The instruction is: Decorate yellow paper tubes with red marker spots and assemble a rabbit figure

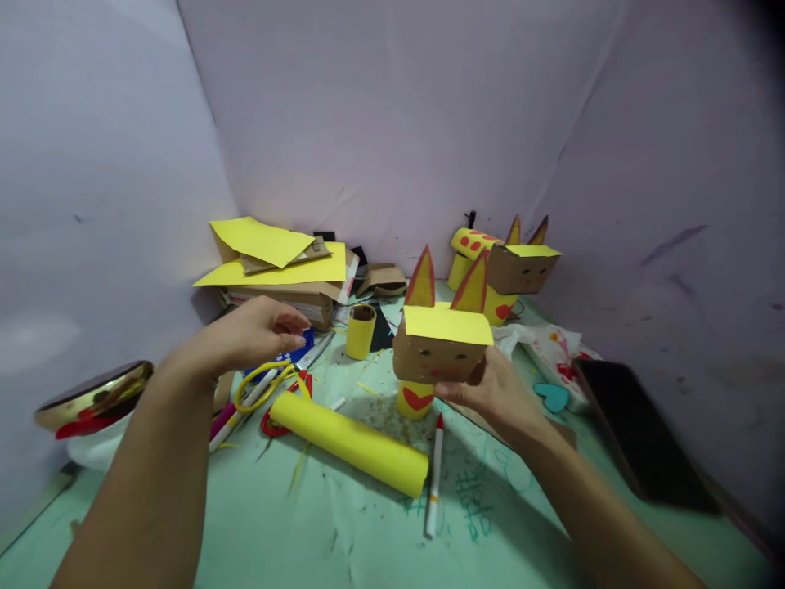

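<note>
My right hand [484, 388] grips a cardboard animal figure [432, 352] by the lower right of its boxy head. The figure has a yellow top, two pointed yellow ears edged in red, a drawn face and a yellow tube body with a red heart. My left hand [270, 323] hovers above yellow-handled scissors [263, 388] and a blue packet, its fingers loosely curled and slightly apart with nothing visible between them. In front of the figure lie a yellow paper roll [349, 446] and a white marker with a red tip [434, 483].
A second figure [518, 270] with a spotted yellow body stands at the back right. Yellow sheets [263, 241] top a cardboard stack at the back left. A short yellow tube [361, 331] stands mid-table. A phone [638, 433] lies right; a gold-rimmed object [98, 393] sits left.
</note>
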The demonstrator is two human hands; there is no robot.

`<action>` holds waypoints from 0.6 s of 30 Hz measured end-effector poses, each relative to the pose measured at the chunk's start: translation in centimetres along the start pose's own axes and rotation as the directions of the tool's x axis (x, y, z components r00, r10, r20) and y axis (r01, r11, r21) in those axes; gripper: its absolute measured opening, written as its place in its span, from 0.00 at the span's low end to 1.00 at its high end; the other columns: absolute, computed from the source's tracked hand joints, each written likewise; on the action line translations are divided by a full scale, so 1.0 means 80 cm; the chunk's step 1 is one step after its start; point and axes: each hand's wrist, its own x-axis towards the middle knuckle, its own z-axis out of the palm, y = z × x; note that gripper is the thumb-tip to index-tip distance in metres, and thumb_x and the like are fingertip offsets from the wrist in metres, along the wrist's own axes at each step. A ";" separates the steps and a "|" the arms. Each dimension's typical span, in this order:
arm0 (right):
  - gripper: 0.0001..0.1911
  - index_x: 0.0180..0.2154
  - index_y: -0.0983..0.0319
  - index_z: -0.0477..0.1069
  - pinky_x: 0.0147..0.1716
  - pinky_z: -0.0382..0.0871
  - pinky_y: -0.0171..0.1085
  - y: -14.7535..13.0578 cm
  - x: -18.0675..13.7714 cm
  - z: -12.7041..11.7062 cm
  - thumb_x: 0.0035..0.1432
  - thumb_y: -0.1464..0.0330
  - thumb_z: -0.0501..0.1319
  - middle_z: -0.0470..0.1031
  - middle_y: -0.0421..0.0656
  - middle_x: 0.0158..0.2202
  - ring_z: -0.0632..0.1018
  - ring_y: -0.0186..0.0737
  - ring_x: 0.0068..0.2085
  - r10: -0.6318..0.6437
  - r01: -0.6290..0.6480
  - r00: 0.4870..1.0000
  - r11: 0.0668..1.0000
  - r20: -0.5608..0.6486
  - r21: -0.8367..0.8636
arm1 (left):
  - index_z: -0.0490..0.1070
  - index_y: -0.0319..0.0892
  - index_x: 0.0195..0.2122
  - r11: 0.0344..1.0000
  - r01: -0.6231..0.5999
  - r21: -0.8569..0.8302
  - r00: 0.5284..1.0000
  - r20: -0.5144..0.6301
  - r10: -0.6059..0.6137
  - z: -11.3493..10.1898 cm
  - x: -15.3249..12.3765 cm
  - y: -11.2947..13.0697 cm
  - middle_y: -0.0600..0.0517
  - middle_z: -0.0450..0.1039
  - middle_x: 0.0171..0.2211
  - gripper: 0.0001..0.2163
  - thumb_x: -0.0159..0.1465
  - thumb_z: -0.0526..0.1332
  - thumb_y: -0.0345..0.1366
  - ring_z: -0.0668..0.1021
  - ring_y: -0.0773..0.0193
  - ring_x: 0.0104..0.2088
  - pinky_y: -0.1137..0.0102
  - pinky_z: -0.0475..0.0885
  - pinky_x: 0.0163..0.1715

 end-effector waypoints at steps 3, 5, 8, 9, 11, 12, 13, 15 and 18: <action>0.44 0.55 0.56 0.58 0.48 0.69 0.49 0.001 -0.001 -0.007 0.36 0.61 0.73 0.69 0.49 0.54 0.71 0.55 0.54 -0.025 0.024 0.999 0.999 -0.031 -0.029 | 0.76 0.42 0.27 0.984 0.074 0.164 0.993 0.080 -0.088 0.013 0.006 0.007 0.50 0.79 0.26 0.07 0.52 0.58 0.35 0.77 0.58 0.28 0.70 0.68 0.27; 0.46 0.55 0.56 0.58 0.50 0.66 0.50 0.002 -0.006 -0.019 0.35 0.56 0.72 0.66 0.50 0.56 0.70 0.55 0.54 -0.067 0.056 0.991 0.994 -0.118 -0.089 | 0.75 0.43 0.22 0.966 0.082 0.244 0.977 0.170 -0.126 0.031 0.012 0.017 0.51 0.77 0.21 0.06 0.49 0.60 0.37 0.77 0.58 0.25 0.69 0.66 0.23; 0.37 0.50 0.57 0.64 0.45 0.68 0.46 0.005 -0.026 -0.040 0.40 0.50 0.67 0.70 0.49 0.47 0.73 0.50 0.47 -0.177 0.112 0.916 0.975 -0.361 -0.194 | 0.75 0.44 0.20 0.940 0.062 0.336 0.947 0.277 -0.161 0.060 0.019 0.032 0.50 0.77 0.22 0.07 0.44 0.63 0.41 0.77 0.57 0.23 0.68 0.64 0.20; 0.31 0.47 0.57 0.66 0.41 0.69 0.44 0.006 -0.035 -0.045 0.43 0.50 0.65 0.72 0.46 0.41 0.75 0.47 0.42 -0.210 0.112 0.871 0.965 -0.445 -0.236 | 0.75 0.43 0.19 0.931 0.048 0.361 0.940 0.298 -0.164 0.068 0.021 0.036 0.49 0.77 0.22 0.08 0.43 0.63 0.42 0.77 0.56 0.24 0.68 0.64 0.21; 0.19 0.35 0.59 0.69 0.30 0.68 0.38 0.008 -0.051 -0.046 0.46 0.53 0.63 0.72 0.42 0.29 0.74 0.42 0.30 -0.137 -0.099 0.821 0.922 -0.554 -0.375 | 0.75 0.43 0.20 0.916 0.025 0.401 0.935 0.315 -0.163 0.081 0.023 0.040 0.47 0.78 0.23 0.08 0.43 0.63 0.42 0.77 0.55 0.25 0.67 0.65 0.22; 0.16 0.28 0.60 0.70 0.25 0.65 0.37 0.010 -0.058 -0.042 0.47 0.53 0.62 0.72 0.41 0.23 0.73 0.40 0.25 -0.053 -0.232 0.854 0.852 -0.517 -0.469 | 0.75 0.43 0.21 0.909 0.015 0.417 0.933 0.320 -0.163 0.086 0.023 0.042 0.46 0.78 0.24 0.08 0.43 0.63 0.41 0.77 0.54 0.25 0.67 0.65 0.22; 0.17 0.24 0.60 0.71 0.23 0.63 0.36 0.011 -0.063 -0.035 0.49 0.53 0.60 0.72 0.42 0.20 0.73 0.41 0.24 0.054 -0.298 0.915 0.758 -0.399 -0.581 | 0.75 0.43 0.21 0.903 0.009 0.430 0.932 0.323 -0.163 0.091 0.023 0.044 0.46 0.79 0.25 0.08 0.43 0.62 0.40 0.78 0.54 0.26 0.66 0.66 0.23; 0.20 0.21 0.61 0.73 0.20 0.58 0.35 0.016 -0.067 -0.017 0.53 0.53 0.57 0.74 0.43 0.17 0.73 0.41 0.21 0.277 -0.312 0.943 0.539 -0.185 -0.782 | 0.76 0.43 0.23 0.889 0.005 0.457 0.931 0.322 -0.171 0.101 0.024 0.046 0.44 0.79 0.27 0.07 0.43 0.62 0.38 0.78 0.53 0.27 0.66 0.67 0.24; 0.20 0.22 0.60 0.77 0.21 0.56 0.35 0.022 -0.066 0.010 0.52 0.53 0.59 0.79 0.47 0.22 0.77 0.46 0.26 0.332 -0.255 0.929 0.263 -0.161 -0.930 | 0.76 0.41 0.24 0.860 0.025 0.509 0.941 0.279 -0.193 0.111 0.025 0.044 0.40 0.79 0.30 0.07 0.44 0.60 0.33 0.79 0.50 0.30 0.66 0.68 0.25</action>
